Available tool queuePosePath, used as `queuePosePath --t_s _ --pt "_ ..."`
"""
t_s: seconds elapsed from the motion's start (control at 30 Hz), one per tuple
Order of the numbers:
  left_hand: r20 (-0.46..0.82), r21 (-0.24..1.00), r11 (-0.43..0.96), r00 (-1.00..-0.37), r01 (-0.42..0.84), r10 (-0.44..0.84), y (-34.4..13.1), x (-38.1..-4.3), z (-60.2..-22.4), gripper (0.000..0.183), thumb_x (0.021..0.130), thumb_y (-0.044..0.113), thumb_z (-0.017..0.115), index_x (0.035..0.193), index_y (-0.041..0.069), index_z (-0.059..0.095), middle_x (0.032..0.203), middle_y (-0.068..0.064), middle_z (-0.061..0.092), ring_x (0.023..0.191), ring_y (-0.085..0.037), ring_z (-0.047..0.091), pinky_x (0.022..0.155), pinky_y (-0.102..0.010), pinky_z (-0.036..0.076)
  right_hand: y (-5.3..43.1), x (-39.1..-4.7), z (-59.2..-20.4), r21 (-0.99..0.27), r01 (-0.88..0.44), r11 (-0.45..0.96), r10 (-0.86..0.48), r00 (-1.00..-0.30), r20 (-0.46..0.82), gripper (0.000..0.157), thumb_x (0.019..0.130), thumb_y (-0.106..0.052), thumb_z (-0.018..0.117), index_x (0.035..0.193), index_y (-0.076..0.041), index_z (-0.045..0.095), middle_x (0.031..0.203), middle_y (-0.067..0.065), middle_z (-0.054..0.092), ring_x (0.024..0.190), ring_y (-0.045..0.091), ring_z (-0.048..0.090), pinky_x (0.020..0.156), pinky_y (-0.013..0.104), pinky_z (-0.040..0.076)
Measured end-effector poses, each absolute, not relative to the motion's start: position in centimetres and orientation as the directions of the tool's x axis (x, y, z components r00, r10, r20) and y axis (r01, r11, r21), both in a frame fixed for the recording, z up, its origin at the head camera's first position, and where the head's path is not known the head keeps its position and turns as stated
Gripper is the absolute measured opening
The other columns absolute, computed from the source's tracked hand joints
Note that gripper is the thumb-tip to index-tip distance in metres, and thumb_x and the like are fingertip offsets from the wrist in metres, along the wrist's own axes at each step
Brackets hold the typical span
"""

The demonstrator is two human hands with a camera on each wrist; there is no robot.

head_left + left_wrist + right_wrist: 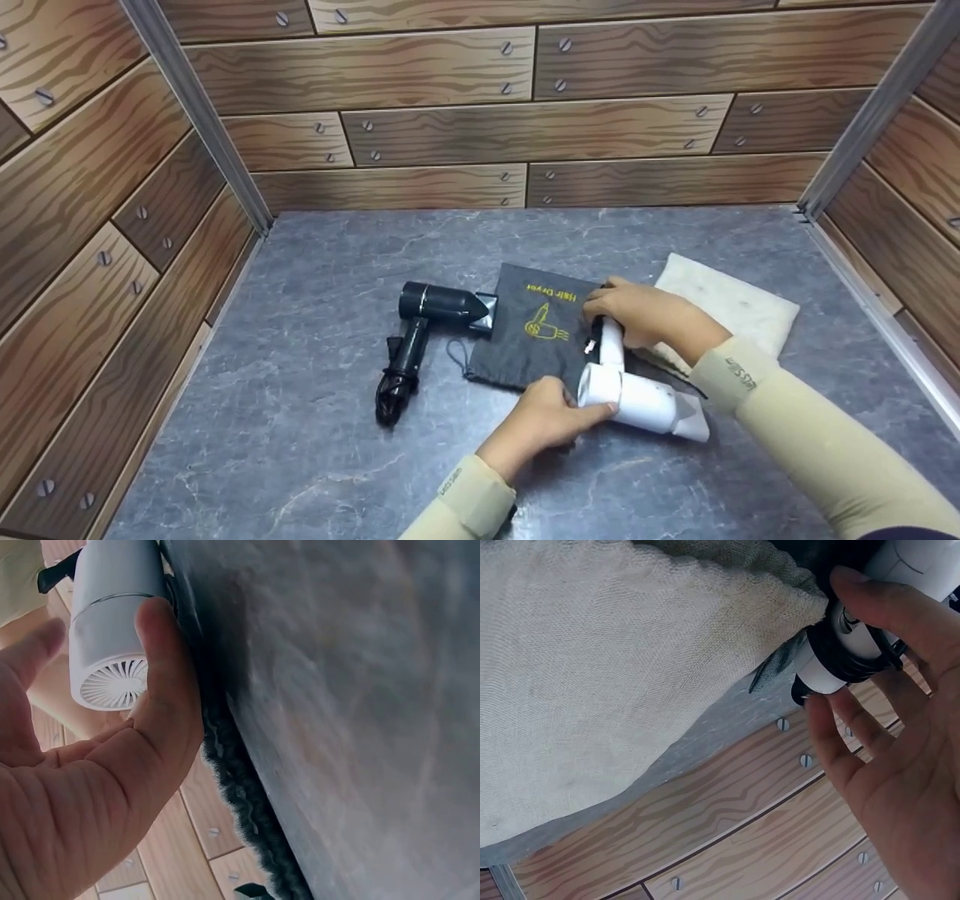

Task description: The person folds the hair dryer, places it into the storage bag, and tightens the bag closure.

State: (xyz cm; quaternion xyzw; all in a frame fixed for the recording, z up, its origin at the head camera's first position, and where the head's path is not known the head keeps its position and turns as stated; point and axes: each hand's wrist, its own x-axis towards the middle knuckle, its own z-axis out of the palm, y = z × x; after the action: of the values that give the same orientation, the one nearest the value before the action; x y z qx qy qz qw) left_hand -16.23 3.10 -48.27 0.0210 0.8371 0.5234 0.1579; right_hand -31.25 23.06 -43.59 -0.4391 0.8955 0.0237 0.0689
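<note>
"What does the left wrist camera give me that the head one hides?"

"The round vent grille [114, 685] at the rear of the white hair dryer [646, 403]. From the head I get the pale nozzle [691, 418] pointing right instead, and my right wrist view makes plain the black cord [831, 652] coiled round the handle."

"How is my left grip [541, 416], the nearer one?"

"Curled at the rear of the barrel, thumb and a finger to either side of it. How hard it presses I can't tell."

"And my right grip [641, 311], farther out?"

"Pinching the end of the handle by the cord, thumb on one side, fingers on the other. So the dryer sits between my two grips, its handle over the dark pouch [510, 307]."

"Any writing I can read?"

"On the right sleeve cuff [739, 373], something like 'LetsSlim'. On the dark pouch, 'Hair Dryer' in yellow, upside down to me, with a line drawing of one."

"And around that?"

"On my left a black hair dryer [442, 302] lies on the worktop [315, 480], nozzle at the pouch's edge. Right, a cream pouch [720, 300], its gathered edge clearest from my right wrist. Wood-patterned walls [435, 131] stand at the back."
</note>
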Motion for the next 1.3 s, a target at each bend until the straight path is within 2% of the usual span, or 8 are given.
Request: queuePosePath --t_s 0.2,0.4,0.67,0.83,0.93,1.0,1.17,1.3 --pt "-0.212 0.888 0.449 -0.956 -0.102 0.202 2.4 -16.8 -48.0 0.056 0.076 0.058 0.090 0.056 0.020 0.054 0.059 0.002 0.060 0.047 -0.012 0.054 0.048 -0.027 0.044 23.4 -30.8 -43.4 -0.037 -0.794 0.607 -0.790 -0.598 -0.134 0.058 0.068 0.014 0.077 0.120 -0.012 0.072 0.129 0.011 0.069 0.119 0.045 0.059 0.094 0.056 0.057" --pt "-0.195 0.902 0.422 -0.958 -0.093 0.208 2.1 -16.9 -47.9 0.059 0.076 0.058 0.090 0.051 0.022 0.051 0.054 0.006 0.057 0.045 -0.010 0.053 0.045 -0.026 0.042 24.0 -30.6 -43.3 -0.057 -0.791 0.610 -0.792 -0.605 -0.083 0.046 0.071 0.006 0.084 0.109 -0.017 0.072 0.114 0.004 0.070 0.095 0.029 0.058 0.084 0.049 0.050" --pt "-0.167 0.927 0.361 -0.973 -0.100 0.158 2.1 -17.1 -48.0 0.052 0.076 0.053 0.091 0.083 0.011 0.061 0.079 -0.002 0.063 0.063 -0.017 0.061 0.058 -0.029 0.050 24.4 -30.4 -43.1 -0.057 -0.769 0.637 -0.771 -0.634 -0.065 0.041 0.073 -0.001 0.087 0.107 -0.018 0.071 0.110 0.001 0.073 0.091 0.023 0.060 0.083 0.046 0.048" --pt "-0.161 0.948 0.301 -0.974 -0.107 0.159 1.8 -17.4 -48.2 0.049 0.079 0.046 0.091 0.092 0.007 0.064 0.086 -0.004 0.064 0.074 -0.016 0.062 0.065 -0.027 0.051 24.8 -30.3 -42.9 -0.073 -0.763 0.642 -0.766 -0.642 -0.030 0.038 0.072 -0.002 0.089 0.101 -0.016 0.070 0.100 -0.002 0.074 0.086 0.019 0.063 0.088 0.048 0.047" --pt "-0.140 0.962 0.256 -0.978 -0.097 0.156 1.6 -17.5 -48.3 0.047 0.080 0.040 0.090 0.099 0.004 0.066 0.091 -0.005 0.066 0.079 -0.014 0.063 0.070 -0.026 0.054 25.1 -30.5 -42.6 -0.104 -0.760 0.642 -0.765 -0.644 -0.010 0.036 0.071 -0.002 0.089 0.097 -0.016 0.069 0.095 -0.004 0.073 0.084 0.019 0.062 0.099 0.056 0.049" --pt "-0.139 0.977 0.185 -0.978 -0.109 0.158 1.6 -17.5 -48.3 0.047 0.083 0.035 0.089 0.106 0.001 0.066 0.095 -0.007 0.069 0.080 -0.016 0.068 0.073 -0.028 0.058 25.3 -30.6 -42.4 -0.118 -0.755 0.645 -0.760 -0.650 0.007 0.035 0.069 -0.003 0.089 0.095 -0.017 0.070 0.091 -0.006 0.072 0.084 0.018 0.057 0.094 0.053 0.051" --pt "-0.153 0.981 -0.088 -0.972 -0.171 0.177 2.0 -17.5 -48.1 0.052 0.093 0.023 0.082 0.126 -0.003 0.050 0.107 -0.018 0.072 0.089 -0.024 0.077 0.080 -0.041 0.066 25.8 -30.5 -42.2 -0.120 -0.732 0.670 -0.734 -0.678 0.041 0.039 0.064 -0.014 0.096 0.096 -0.019 0.073 0.092 -0.004 0.071 0.092 0.024 0.055 0.081 0.043 0.050" --pt "-0.131 0.975 -0.157 -0.977 -0.158 0.167 2.1 -17.4 -47.8 0.055 0.098 0.025 0.076 0.136 0.000 0.043 0.112 -0.022 0.071 0.096 -0.027 0.078 0.083 -0.045 0.066 26.0 -30.2 -42.1 -0.173 -0.695 0.698 -0.702 -0.712 0.029 0.044 0.065 -0.022 0.099 0.101 -0.019 0.073 0.104 0.001 0.074 0.120 0.037 0.059 0.104 0.060 0.042"
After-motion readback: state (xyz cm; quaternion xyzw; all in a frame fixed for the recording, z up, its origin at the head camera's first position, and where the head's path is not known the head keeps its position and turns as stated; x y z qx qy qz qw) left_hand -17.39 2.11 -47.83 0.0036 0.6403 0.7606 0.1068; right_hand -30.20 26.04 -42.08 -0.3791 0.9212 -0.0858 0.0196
